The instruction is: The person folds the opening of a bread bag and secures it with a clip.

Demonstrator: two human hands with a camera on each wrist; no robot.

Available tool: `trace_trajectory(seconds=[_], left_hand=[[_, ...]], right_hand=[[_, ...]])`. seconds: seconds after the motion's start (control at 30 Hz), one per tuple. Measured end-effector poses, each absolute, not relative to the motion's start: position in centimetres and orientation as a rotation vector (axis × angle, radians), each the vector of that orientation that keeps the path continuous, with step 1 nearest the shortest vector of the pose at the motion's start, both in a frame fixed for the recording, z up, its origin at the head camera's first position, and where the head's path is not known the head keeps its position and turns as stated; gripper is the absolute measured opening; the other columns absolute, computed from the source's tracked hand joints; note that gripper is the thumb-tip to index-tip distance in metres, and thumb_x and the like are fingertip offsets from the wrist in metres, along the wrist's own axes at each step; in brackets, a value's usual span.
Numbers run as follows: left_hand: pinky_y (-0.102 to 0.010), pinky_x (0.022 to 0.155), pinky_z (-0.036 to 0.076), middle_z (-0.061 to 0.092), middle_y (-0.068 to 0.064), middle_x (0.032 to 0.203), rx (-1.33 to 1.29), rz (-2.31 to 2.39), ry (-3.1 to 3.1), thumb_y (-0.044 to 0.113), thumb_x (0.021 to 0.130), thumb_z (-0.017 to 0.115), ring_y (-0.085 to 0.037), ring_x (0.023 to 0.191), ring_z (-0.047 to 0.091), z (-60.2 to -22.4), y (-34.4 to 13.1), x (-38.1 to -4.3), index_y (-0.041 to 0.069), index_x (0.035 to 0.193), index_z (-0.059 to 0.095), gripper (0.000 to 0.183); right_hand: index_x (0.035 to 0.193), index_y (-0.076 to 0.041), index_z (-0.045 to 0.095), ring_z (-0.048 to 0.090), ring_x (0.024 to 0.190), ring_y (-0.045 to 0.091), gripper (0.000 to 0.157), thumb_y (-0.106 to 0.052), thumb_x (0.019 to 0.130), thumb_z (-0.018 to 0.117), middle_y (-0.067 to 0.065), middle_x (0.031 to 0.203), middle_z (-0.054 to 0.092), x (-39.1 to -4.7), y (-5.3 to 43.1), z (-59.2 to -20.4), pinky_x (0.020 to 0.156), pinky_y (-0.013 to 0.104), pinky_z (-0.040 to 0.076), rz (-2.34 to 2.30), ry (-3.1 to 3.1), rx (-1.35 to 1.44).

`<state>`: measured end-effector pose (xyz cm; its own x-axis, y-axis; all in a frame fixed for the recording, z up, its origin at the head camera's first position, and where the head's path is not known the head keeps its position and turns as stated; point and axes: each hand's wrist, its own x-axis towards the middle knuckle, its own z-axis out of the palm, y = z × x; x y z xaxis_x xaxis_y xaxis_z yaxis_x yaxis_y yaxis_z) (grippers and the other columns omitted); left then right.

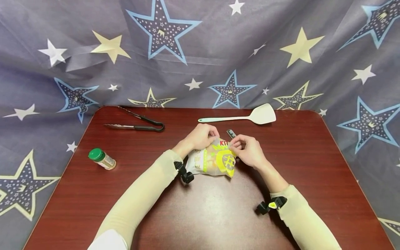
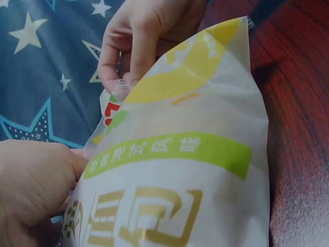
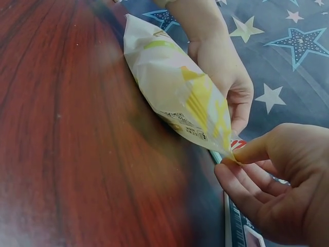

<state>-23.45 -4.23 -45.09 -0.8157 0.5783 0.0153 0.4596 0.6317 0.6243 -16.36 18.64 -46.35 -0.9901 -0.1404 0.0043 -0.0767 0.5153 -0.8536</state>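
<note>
A white and yellow plastic food bag [image 1: 212, 163] with green and red print is held up at the middle of the table. My left hand [image 1: 200, 137] grips its upper edge on the left, the fingertips partly behind the bag. At the upper right corner my right hand [image 1: 250, 151] pinches the film between thumb and fingers, plain in the right wrist view. The bag [image 2: 175, 154] fills much of the left wrist view, bulging with contents that cannot be made out. Just behind the right fingers lies a small dark item [image 1: 231, 133] with a piano-key pattern, partly hidden.
A white spatula [image 1: 262, 114] with a pale handle lies along the back edge. Black-handled metal tongs [image 1: 147, 128] lie at the back left. Nearer the left edge is a seasoning jar [image 1: 104, 159] with a green lid. A star-patterned cloth [image 1: 193, 62] hangs behind the table.
</note>
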Motion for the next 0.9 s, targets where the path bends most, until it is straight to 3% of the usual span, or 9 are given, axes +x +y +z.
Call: trace_trajectory(seconds=[0.33,0.5,0.73,0.9], left_hand=[[-0.037,0.091,0.059,0.079,-0.007,0.099,0.820,0.980,2.694,0.007,0.100,0.069,-0.022,0.097,0.073,-45.6,-4.7,-24.0,0.013,0.098,0.079,0.012],[-0.036,0.090,0.058,0.079,-0.005,0.096,0.842,1.008,2.694,0.006,0.099,0.069,-0.020,0.095,0.072,-45.8,-5.2,-24.1,0.013,0.096,0.079,0.013],[-0.037,0.096,0.059,0.081,-0.004,0.099,0.991,1.059,2.633,0.003,0.098,0.069,-0.019,0.100,0.076,-45.6,-5.8,-24.1,0.012,0.099,0.079,0.014],[-0.037,0.090,0.057,0.080,-0.003,0.098,1.036,1.031,2.664,0.002,0.099,0.061,-0.020,0.093,0.071,-45.7,-6.0,-24.1,0.015,0.094,0.080,0.024]], right_hand=[[0.097,-0.002,0.072,0.070,0.069,0.014,0.006,-0.003,0.093,0.077,0.015,0.087,0.077,-16.4,19.2,-46.5,0.058,0.024,0.057,-1.564,2.643,-0.194],[0.098,-0.005,0.074,0.071,0.067,0.014,0.007,-0.003,0.092,0.077,0.011,0.087,0.078,-16.3,19.2,-46.8,0.054,0.028,0.059,-1.503,2.740,-0.351],[0.097,-0.009,0.079,0.073,0.078,0.015,0.013,0.002,0.090,0.078,0.004,0.087,0.076,-16.1,19.4,-47.0,0.068,0.023,0.059,-1.448,2.860,-0.582],[0.095,-0.010,0.081,0.072,0.079,0.015,0.015,0.004,0.089,0.077,0.004,0.088,0.071,-15.9,19.6,-47.3,0.068,0.024,0.061,-1.477,2.854,-0.713]])
